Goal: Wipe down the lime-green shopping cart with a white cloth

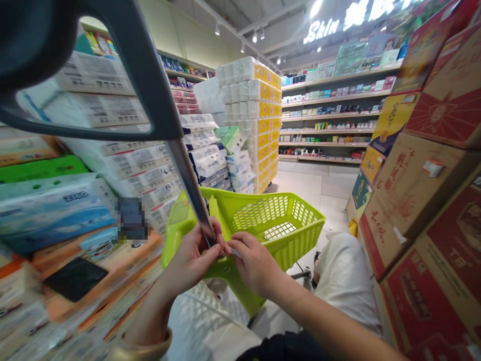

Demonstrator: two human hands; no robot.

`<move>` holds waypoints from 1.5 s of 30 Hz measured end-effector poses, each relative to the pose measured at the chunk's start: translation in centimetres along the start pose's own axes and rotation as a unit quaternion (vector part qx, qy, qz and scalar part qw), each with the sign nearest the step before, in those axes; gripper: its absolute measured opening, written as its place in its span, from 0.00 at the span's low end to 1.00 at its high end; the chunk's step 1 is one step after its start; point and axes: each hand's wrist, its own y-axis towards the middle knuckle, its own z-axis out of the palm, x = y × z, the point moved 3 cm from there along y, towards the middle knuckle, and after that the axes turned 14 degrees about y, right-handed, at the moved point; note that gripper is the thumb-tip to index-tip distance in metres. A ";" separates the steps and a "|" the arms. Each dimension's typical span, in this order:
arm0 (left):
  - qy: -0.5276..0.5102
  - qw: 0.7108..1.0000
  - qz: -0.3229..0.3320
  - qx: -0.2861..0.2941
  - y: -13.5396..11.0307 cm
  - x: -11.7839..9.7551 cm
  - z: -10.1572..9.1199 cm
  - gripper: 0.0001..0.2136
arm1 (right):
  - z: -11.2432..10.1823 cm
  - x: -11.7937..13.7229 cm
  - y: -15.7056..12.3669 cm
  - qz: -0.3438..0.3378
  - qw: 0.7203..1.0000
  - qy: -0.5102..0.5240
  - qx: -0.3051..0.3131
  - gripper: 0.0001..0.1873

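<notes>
While the left hand (190,260) clamps a dark-handled metal rod (190,190), supermarket aisle ahead.
Tile floor (311,188), tissue packs (56,213) and cartons (424,200) flanking; right hand (253,263) curled shut just beside the rod's tip, above a lime-green shopping cart (296,235).

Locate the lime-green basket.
The lime-green basket sits at centre in the head view, just beyond the left hand and right hand, between tissue packs on the left and cardboard cartons on the right.

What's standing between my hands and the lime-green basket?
Nothing visible blocks them. The left hand and right hand are right at the near end of the lime-green plastic basket. Only a metal rod runs down into the left hand's fingers.
</notes>
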 end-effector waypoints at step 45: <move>0.509 0.832 -0.220 0.017 -1.1 -1.3 0.6 0.18 | -5.1 4.9 0.4 -0.142 0.986 -0.083 -0.032 0.13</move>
